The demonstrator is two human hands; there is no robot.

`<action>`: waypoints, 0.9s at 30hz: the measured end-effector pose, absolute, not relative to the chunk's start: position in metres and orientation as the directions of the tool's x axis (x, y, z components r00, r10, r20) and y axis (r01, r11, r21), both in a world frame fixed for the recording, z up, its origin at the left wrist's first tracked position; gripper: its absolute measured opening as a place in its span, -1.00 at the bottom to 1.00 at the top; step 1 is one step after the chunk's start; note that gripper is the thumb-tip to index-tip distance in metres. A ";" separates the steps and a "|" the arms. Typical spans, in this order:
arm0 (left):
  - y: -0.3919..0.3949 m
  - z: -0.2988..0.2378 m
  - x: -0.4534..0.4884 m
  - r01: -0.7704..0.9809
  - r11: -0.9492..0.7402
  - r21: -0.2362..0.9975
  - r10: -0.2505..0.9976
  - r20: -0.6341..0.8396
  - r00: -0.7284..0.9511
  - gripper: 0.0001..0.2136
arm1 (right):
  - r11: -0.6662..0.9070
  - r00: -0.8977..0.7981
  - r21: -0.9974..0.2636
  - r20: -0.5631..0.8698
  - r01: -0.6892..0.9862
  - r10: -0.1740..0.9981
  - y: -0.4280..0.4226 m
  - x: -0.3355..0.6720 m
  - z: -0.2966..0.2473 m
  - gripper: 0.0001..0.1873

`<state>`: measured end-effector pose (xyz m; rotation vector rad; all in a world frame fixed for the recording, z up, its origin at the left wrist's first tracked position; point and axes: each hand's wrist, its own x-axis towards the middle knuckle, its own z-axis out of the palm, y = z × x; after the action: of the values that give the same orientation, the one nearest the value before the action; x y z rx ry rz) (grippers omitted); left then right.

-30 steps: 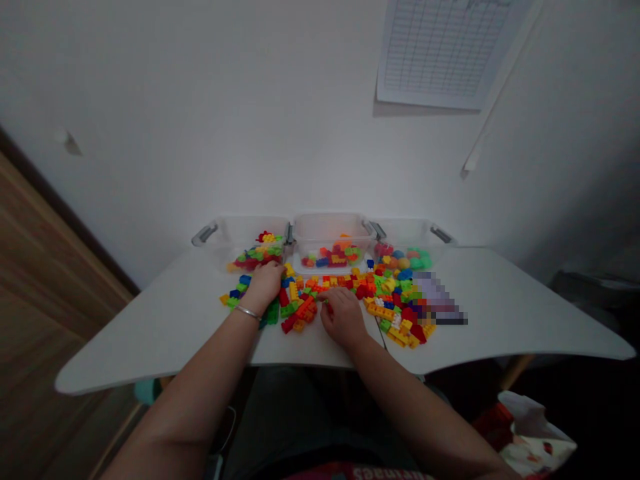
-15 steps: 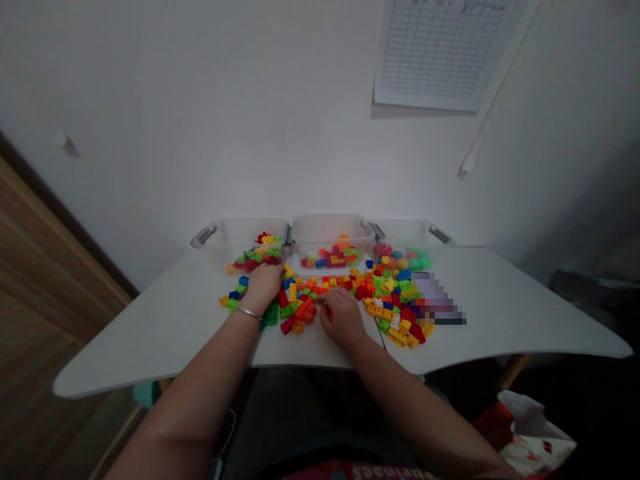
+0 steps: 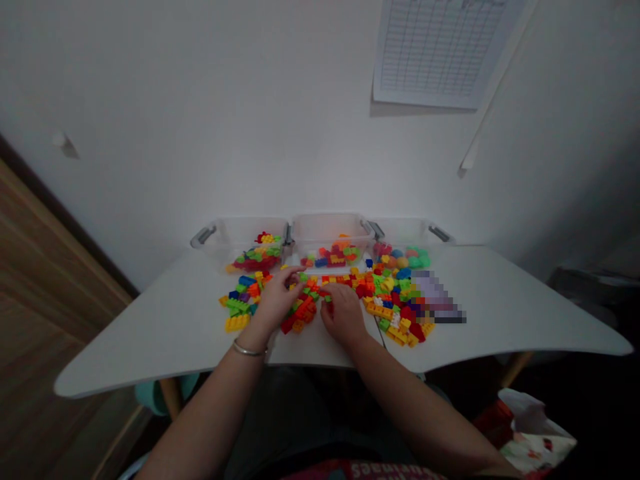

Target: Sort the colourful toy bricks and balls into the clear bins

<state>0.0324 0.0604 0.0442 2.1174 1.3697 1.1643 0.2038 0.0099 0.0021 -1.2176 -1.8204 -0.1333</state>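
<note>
Left hand [image 3: 275,298] now nearer right hand [image 3: 345,312], left grip parted, right unclear; bricks [image 3: 336,257] in middle tub [image 3: 327,228]

"What's that shiny thing left of centre, in the lower half of the frame?"

"A bracelet [image 3: 249,352] on the left wrist, thin and silvery, a plain rounded band."

"And the sleeves?"

"Both forearms are bare. The left forearm [image 3: 213,410] runs to the lower left, the right forearm [image 3: 400,383] to the lower right. The left hand [image 3: 279,299] and the right hand [image 3: 345,316] are bare too."

"Is that a shirt at the bottom edge?"

"Yes, a strip of dark red shirt [image 3: 320,471], with pale lettering [image 3: 383,471] upside down across it, too blurred to read surely."

"Below the table edge?"

"Dark trousers [image 3: 285,417], greyish and deep in shadow."
</note>
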 end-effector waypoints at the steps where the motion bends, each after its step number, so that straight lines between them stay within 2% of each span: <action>1: 0.053 0.042 0.036 0.548 -0.464 0.696 0.879 0.438 0.188 -0.69 | 0.505 -0.081 -0.369 0.741 0.781 0.667 0.010 0.204 0.001 -0.69; 6: 0.023 0.032 0.050 0.484 -0.502 0.716 0.864 0.441 0.243 -0.80 | 0.480 -0.082 -0.374 0.716 0.793 0.694 0.013 0.205 0.000 -0.70; 10: 0.017 0.025 0.056 0.466 -0.502 0.728 0.863 0.453 0.222 -0.85 | 0.489 -0.129 -0.373 0.677 0.789 0.725 0.013 0.205 0.001 -0.74; 15: 0.014 0.020 0.058 0.536 -0.559 0.633 0.826 0.479 0.297 -0.84 | 0.499 -0.192 -0.337 0.643 0.798 0.741 0.013 0.206 0.001 -0.87; 20: 0.014 0.018 0.056 0.550 -0.556 0.623 0.823 0.505 0.260 -0.80 | 0.485 -0.142 -0.364 0.665 0.795 0.733 0.013 0.205 0.000 -0.75; 23: 0.015 0.016 0.056 0.560 -0.556 0.614 0.815 0.536 0.220 -0.78 | 0.475 -0.131 -0.374 0.660 0.796 0.740 0.013 0.205 0.000 -0.78; 27: 0.012 0.017 0.054 0.646 -0.593 0.481 0.759 0.602 0.248 -0.79 | 0.495 -0.152 -0.357 0.670 0.792 0.727 0.012 0.205 0.001 -0.80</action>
<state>0.0538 0.0118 0.0169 2.3722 1.3447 1.2676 0.2049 0.0119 0.0014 -1.2581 -1.9034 -0.0991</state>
